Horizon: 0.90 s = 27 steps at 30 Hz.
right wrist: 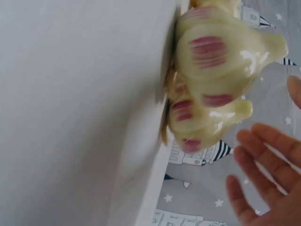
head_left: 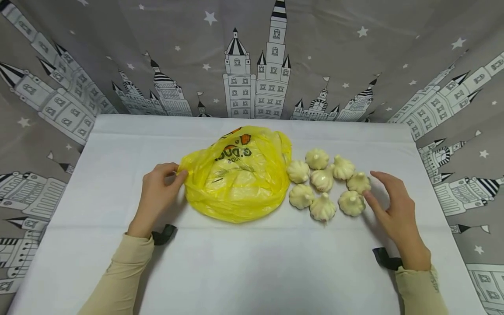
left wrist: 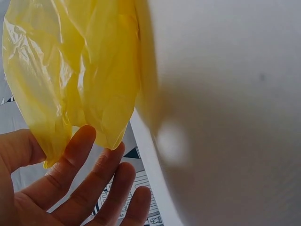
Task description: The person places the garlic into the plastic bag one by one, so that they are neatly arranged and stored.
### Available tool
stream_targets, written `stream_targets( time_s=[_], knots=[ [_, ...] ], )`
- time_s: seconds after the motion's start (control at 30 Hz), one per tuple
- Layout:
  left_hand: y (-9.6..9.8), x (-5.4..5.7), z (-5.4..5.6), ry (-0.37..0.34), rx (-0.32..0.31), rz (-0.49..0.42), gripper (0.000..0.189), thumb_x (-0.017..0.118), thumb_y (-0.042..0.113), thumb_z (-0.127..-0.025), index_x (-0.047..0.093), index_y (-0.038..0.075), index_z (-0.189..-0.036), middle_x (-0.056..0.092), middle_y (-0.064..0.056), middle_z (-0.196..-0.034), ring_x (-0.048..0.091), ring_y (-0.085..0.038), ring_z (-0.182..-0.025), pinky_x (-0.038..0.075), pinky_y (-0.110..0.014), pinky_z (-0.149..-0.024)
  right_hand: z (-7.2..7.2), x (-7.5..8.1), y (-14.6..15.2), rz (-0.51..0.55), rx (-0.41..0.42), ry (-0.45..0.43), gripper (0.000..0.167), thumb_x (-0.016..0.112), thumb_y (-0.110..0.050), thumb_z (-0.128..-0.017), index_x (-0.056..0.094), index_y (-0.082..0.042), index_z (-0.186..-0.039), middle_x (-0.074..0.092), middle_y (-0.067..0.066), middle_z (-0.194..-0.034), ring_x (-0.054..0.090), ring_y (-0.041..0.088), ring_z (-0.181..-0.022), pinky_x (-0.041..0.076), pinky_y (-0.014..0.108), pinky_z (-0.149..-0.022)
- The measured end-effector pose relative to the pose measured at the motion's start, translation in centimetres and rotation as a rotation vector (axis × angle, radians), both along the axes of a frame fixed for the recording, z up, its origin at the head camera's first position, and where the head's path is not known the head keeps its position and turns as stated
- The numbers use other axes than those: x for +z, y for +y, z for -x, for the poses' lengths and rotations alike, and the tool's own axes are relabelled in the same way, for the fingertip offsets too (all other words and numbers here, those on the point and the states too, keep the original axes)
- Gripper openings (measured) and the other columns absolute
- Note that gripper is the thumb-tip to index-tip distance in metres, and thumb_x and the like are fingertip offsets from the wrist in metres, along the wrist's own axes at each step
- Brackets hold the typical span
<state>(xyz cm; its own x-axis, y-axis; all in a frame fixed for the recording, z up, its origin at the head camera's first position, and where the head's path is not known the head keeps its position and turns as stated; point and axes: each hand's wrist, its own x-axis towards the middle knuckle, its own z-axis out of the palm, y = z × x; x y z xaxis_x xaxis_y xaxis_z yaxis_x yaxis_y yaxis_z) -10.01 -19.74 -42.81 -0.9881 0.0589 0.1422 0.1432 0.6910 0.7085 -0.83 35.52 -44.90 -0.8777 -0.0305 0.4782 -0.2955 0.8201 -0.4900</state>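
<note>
"While the left hand [head_left: 156,190] pinches the thin, crinkled yellow bag [head_left: 236,188] on white cloth [head_left: 271,267], what's beside it?"

"Glossy, lobed garlic bulbs [head_left: 321,180], clustered; the right hand [head_left: 399,216], fingers spread, is near the outermost."

The left hand [left wrist: 75,202] pinches the yellow bag [left wrist: 103,70] above the white desk [left wrist: 235,117]; grey printed cloth [left wrist: 11,117] shows past the desk's edge.
</note>
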Motion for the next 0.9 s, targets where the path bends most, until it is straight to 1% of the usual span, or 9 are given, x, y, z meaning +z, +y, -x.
stream_targets(
  time_s=[0.07, 0.13, 0.27, 0.43, 0.5, 0.6, 0.73, 0.8, 0.9],
  knots=[
    [-0.1, 0.0, 0.0, 0.000, -0.002, -0.007, 0.024, 0.065, 0.015, -0.103, 0.073, -0.007, -0.107, 0.069, -0.031, -0.120, 0.066, -0.051, -0.112, 0.050, -0.067, -0.099, 0.1, 0.1, -0.4, 0.044, 0.035, 0.082, 0.048, 0.075, -0.036, -0.098, 0.070, -0.003, -0.132, 0.071, 0.020, -0.126, 0.060, 0.035, -0.123, 0.036, 0.016, -0.114],
    [-0.1, 0.1, 0.0, -0.004, -0.004, -0.013, 0.024, 0.065, 0.015, -0.103, 0.073, -0.007, -0.108, 0.069, -0.031, -0.120, 0.065, -0.051, -0.112, 0.050, -0.067, -0.099, 0.1, 0.3, -0.7, 0.074, 0.077, 0.118, 0.042, 0.079, -0.034, -0.095, 0.076, -0.002, -0.122, 0.074, 0.017, -0.113, 0.063, 0.026, -0.114, 0.038, 0.012, -0.108],
    [-0.2, 0.2, 0.0, -0.008, -0.009, -0.027, 0.025, 0.066, 0.014, -0.103, 0.073, -0.008, -0.110, 0.069, -0.032, -0.119, 0.065, -0.051, -0.112, 0.050, -0.066, -0.099, -0.2, 0.5, -1.2, 0.094, 0.154, 0.070, 0.033, 0.090, -0.016, -0.081, 0.081, -0.007, -0.111, 0.077, 0.009, -0.101, 0.061, 0.009, -0.107, 0.041, 0.010, -0.101],
    [-0.2, 0.2, 0.0, -0.008, -0.003, -0.019, 0.024, 0.066, 0.015, -0.103, 0.074, -0.007, -0.109, 0.069, -0.031, -0.119, 0.066, -0.050, -0.111, 0.051, -0.066, -0.099, -0.2, 0.4, -1.6, 0.059, 0.190, 0.023, 0.047, 0.092, 0.001, -0.066, 0.082, -0.010, -0.111, 0.078, 0.005, -0.102, 0.061, 0.010, -0.104, 0.040, 0.009, -0.100],
    [-0.2, 0.2, 0.0, -0.013, -0.001, -0.015, 0.024, 0.066, 0.015, -0.103, 0.074, -0.007, -0.108, 0.070, -0.031, -0.118, 0.066, -0.050, -0.111, 0.051, -0.065, -0.099, -0.1, 0.3, -1.6, 0.052, 0.196, 0.035, 0.043, 0.093, -0.002, -0.068, 0.082, -0.010, -0.109, 0.078, 0.005, -0.101, 0.061, 0.011, -0.102, 0.040, 0.008, -0.099],
    [-0.2, 0.3, 0.0, -0.015, -0.003, -0.010, 0.023, 0.066, 0.014, -0.103, 0.074, -0.007, -0.108, 0.069, -0.031, -0.119, 0.066, -0.050, -0.111, 0.051, -0.066, -0.099, -0.1, 0.1, -1.6, 0.059, 0.207, 0.060, 0.029, 0.091, -0.025, -0.082, 0.083, -0.010, -0.105, 0.077, 0.006, -0.099, 0.062, 0.013, -0.100, 0.040, 0.007, -0.098],
    [-0.1, 0.3, 0.0, -0.010, -0.008, -0.007, 0.023, 0.066, 0.014, -0.103, 0.074, -0.008, -0.108, 0.069, -0.032, -0.119, 0.066, -0.051, -0.111, 0.050, -0.066, -0.099, 0.0, -0.2, -1.8, 0.077, 0.223, 0.084, 0.050, 0.073, -0.055, -0.093, 0.083, -0.007, -0.101, 0.077, 0.009, -0.096, 0.062, 0.014, -0.099, 0.040, 0.007, -0.098],
    [-0.2, 0.3, 0.0, -0.010, -0.010, -0.007, 0.023, 0.066, 0.013, -0.103, 0.073, -0.008, -0.109, 0.069, -0.032, -0.119, 0.066, -0.051, -0.111, 0.050, -0.066, -0.099, 0.0, 0.0, -1.9, 0.081, 0.228, 0.082, 0.044, 0.078, -0.049, -0.092, 0.083, -0.007, -0.101, 0.077, 0.009, -0.096, 0.062, 0.013, -0.099, 0.041, 0.007, -0.097],
    [-0.2, 0.2, 0.0, -0.015, -0.013, -0.010, 0.023, 0.065, 0.013, -0.103, 0.073, -0.008, -0.109, 0.069, -0.032, -0.120, 0.066, -0.051, -0.111, 0.051, -0.066, -0.099, -0.1, 0.7, -2.0, 0.089, 0.228, 0.078, 0.026, 0.091, -0.021, -0.082, 0.083, -0.007, -0.101, 0.077, 0.009, -0.096, 0.062, 0.010, -0.100, 0.043, 0.007, -0.093]
  ],
)
